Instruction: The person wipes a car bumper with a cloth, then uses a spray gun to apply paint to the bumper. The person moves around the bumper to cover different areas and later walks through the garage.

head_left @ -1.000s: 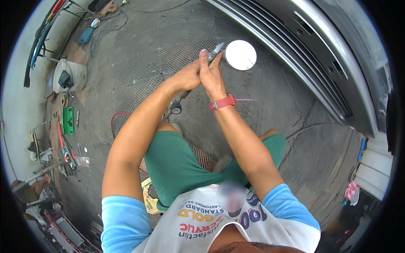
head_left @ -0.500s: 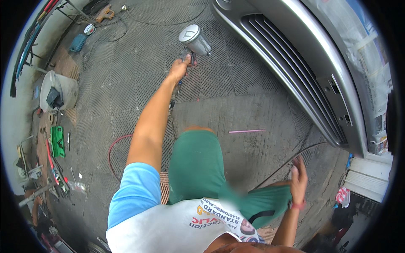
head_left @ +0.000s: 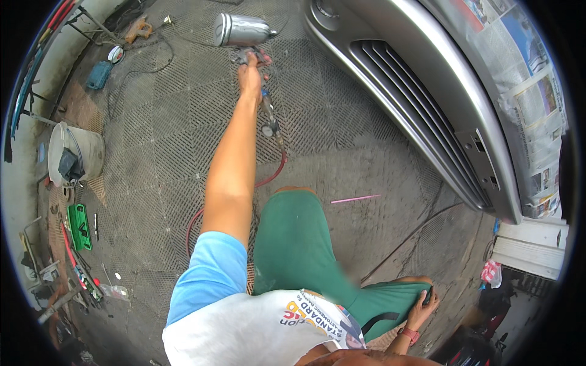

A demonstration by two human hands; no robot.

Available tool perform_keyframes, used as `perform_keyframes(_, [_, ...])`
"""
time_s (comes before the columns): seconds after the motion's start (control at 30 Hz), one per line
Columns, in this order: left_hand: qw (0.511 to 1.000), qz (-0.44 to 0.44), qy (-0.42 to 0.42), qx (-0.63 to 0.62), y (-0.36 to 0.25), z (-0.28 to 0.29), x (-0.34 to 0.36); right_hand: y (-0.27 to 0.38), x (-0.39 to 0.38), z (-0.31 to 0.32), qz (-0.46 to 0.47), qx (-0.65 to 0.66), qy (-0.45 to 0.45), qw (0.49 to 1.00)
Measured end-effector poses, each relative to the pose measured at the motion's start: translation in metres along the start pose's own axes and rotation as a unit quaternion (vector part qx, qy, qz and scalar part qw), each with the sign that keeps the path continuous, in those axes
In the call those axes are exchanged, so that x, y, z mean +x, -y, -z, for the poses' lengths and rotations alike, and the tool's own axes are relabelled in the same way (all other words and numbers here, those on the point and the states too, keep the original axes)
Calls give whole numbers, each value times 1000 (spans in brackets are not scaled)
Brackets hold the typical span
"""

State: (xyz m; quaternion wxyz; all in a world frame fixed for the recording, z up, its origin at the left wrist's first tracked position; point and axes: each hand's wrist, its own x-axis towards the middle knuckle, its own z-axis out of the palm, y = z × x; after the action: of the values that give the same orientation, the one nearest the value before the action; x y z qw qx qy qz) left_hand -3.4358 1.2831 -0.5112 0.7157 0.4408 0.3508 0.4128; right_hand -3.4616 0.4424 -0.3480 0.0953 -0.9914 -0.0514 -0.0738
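Here, a silver metal spray gun with a round cup (head_left: 241, 30) is held out at full reach over the grey grid-patterned floor (head_left: 152, 140), well left of the silver slatted car bumper (head_left: 403, 91).

Risk: the red air hose (head_left: 268, 177), trailed back past the green-trousered knee (head_left: 293, 232), could be snagged or stepped on, and the gun jerked off line. Overspray may be carried past the newspaper masking (head_left: 531, 91).

Left hand (head_left: 250, 67): arm fully straightened, fingers wrapped tight round the gun's grip. Right hand (head_left: 421, 305): dropped low, laid loosely curled on the thigh, nothing gripped.
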Motion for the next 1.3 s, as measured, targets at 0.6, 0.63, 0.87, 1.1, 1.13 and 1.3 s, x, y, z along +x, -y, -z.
perform_keyframes(0.6, [988,-65,-127,53,-35,-95,-12,41,-4,-7,-23,47,-26,998])
perform_keyframes(0.63, [995,-45,-90,14,-35,-92,-13,42,-3,-6,-26,50,-25,998])
perform_keyframes(0.87, [955,-103,-193,199,-48,-72,-9,42,4,-20,-18,66,-26,997])
perform_keyframes(1.1, [965,-77,49,245,-122,-96,-116,68,30,-7,-25,113,-59,992])
perform_keyframes(1.13, [958,-63,106,259,-131,-87,-127,69,34,2,-29,126,-47,990])
perform_keyframes(1.3, [904,34,110,411,-168,-91,-214,34,29,52,-63,195,21,978])
